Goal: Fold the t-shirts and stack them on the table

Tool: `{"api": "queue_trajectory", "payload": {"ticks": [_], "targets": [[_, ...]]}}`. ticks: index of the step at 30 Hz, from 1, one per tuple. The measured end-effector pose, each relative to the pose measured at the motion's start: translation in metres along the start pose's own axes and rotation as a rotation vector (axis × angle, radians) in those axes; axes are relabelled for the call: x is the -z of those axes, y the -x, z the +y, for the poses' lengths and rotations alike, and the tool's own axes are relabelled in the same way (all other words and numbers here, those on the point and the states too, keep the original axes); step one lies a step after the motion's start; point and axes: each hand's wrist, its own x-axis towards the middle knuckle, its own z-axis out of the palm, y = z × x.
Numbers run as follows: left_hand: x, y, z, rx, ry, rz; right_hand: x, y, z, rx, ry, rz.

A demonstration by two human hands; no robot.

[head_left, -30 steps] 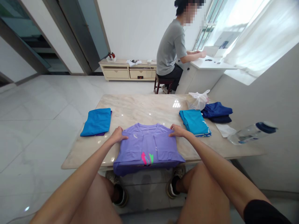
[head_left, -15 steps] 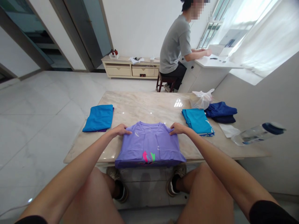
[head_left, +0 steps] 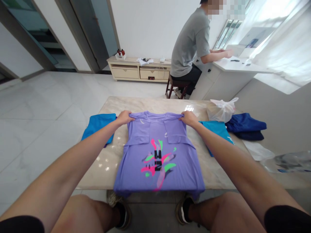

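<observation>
A purple shirt (head_left: 160, 136) with a pink, green and black print lies spread on the marble table, its lower end over the front edge. My left hand (head_left: 125, 117) pinches its left shoulder, and my right hand (head_left: 190, 118) pinches the right shoulder. Left of the shirt is a folded blue cloth (head_left: 100, 126), with a bit of purple showing beneath. Another folded blue cloth (head_left: 217, 129) rests on the right, partly hidden by my right forearm.
On the marble table (head_left: 138, 103), a white plastic bag (head_left: 222, 110), dark blue cloths (head_left: 247, 124), white paper (head_left: 259, 150) and a clear bottle (head_left: 289, 161) are at the right. Beyond, a person (head_left: 190, 42) sits at a white desk (head_left: 233, 69). A low cabinet (head_left: 126, 72) stands behind.
Both hands have moved away from me toward the table's far side with the shirt's shoulders. The shirt is stretched out longer, and more of its print shows. The view has shifted a little.
</observation>
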Motion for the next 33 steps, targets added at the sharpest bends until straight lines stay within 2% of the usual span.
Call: {"api": "queue_trajectory", "payload": {"ticks": [3, 5, 8, 11, 15, 18, 20, 21, 23, 27, 29, 33], "targets": [[0.03, -0.021, 0.028, -0.125, -0.093, 0.346, 0.025, -0.032, -0.005, 0.048, -0.084, 0.363], [0.047, -0.024, 0.043, -0.176, -0.09, 0.403, 0.039, -0.045, -0.004, 0.121, -0.126, 0.557], [0.058, -0.005, 0.052, -0.266, -0.099, 0.445, 0.048, -0.036, 0.002, 0.273, -0.133, 0.635], [0.05, 0.04, 0.041, -0.401, -0.136, 0.444, 0.041, 0.013, 0.012, 0.369, -0.12, 0.581], [0.018, 0.125, -0.002, -0.484, -0.199, 0.359, 0.005, 0.115, 0.03, 0.466, -0.088, 0.459], [-0.01, 0.184, -0.035, -0.504, -0.295, 0.189, -0.026, 0.18, 0.045, 0.563, -0.004, 0.241], [-0.023, 0.211, -0.048, -0.508, -0.362, 0.062, -0.038, 0.207, 0.05, 0.593, 0.051, 0.059], [-0.026, 0.22, -0.051, -0.506, -0.388, 0.01, -0.041, 0.216, 0.051, 0.589, 0.075, -0.01], [-0.027, 0.232, -0.053, -0.505, -0.423, -0.033, -0.038, 0.227, 0.05, 0.565, 0.112, -0.066], [-0.014, 0.248, -0.046, -0.536, -0.481, 0.074, -0.014, 0.247, 0.043, 0.546, 0.134, 0.032], [-0.01, 0.257, -0.044, -0.549, -0.493, 0.085, -0.005, 0.261, 0.042, 0.554, 0.15, 0.045], [-0.017, 0.275, -0.051, -0.534, -0.454, -0.05, -0.005, 0.288, 0.045, 0.559, 0.189, -0.119]]}}
